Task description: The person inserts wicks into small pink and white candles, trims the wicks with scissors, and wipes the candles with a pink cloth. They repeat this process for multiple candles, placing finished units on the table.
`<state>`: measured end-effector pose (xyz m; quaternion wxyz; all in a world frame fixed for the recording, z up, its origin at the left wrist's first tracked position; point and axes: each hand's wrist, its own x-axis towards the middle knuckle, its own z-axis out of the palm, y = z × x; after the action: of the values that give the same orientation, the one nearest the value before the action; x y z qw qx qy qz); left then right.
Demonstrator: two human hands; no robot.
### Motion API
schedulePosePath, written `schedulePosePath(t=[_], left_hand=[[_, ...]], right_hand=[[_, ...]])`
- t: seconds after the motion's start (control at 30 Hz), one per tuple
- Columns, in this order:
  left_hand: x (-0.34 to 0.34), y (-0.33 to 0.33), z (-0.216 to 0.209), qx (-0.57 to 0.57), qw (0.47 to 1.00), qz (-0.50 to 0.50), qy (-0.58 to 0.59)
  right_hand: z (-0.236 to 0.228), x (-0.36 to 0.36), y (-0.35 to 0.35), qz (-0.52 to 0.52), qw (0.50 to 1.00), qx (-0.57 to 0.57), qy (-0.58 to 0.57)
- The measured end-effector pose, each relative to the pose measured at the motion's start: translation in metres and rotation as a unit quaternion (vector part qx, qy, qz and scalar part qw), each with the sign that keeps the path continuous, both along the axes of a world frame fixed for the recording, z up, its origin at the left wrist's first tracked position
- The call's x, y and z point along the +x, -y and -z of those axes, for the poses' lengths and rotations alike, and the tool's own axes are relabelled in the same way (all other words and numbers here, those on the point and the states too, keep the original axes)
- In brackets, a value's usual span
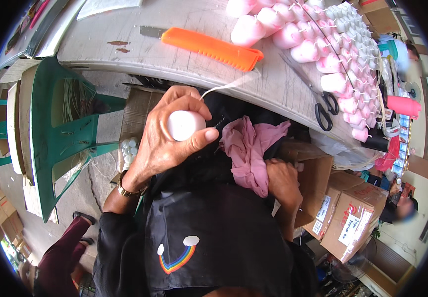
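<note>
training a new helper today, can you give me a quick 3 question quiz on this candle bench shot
1. True or false: the left hand grips a white candle with a wick trailing toward the bench.
2. What does the right hand touch? A) pink cloth B) scissors C) orange comb
3. Fill in: the black-handled scissors lie beside the rows of ____ candles.

Key: 1 true; 2 A, the pink cloth, while the orange comb lies untouched; 3 pink
</note>
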<state>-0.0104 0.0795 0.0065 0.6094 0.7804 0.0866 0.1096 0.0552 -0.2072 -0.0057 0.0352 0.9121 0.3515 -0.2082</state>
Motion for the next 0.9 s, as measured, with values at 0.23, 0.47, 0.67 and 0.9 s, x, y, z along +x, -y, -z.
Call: schedulePosePath(t=[0.23,0.47,0.67,0.9], left_hand=[[-0.003,0.014,0.006,0.1,0.993,-0.011,0.056],[-0.01,0.007,0.001,-0.148,0.989,-0.005,-0.01],[0.0,0.008,0.002,-0.451,0.891,0.05,0.021],[0.006,0.017,-0.007,-0.296,0.954,0.028,0.03]], right_hand=[[-0.051,0.03,-0.045,0.05,0.909,0.387,0.148],[-0.069,0.09,-0.08,0.011,0.847,0.443,0.295],[-0.086,0.197,-0.093,0.021,0.863,0.27,0.426],[-0.077,0.213,-0.096,0.015,0.868,0.179,0.463]])
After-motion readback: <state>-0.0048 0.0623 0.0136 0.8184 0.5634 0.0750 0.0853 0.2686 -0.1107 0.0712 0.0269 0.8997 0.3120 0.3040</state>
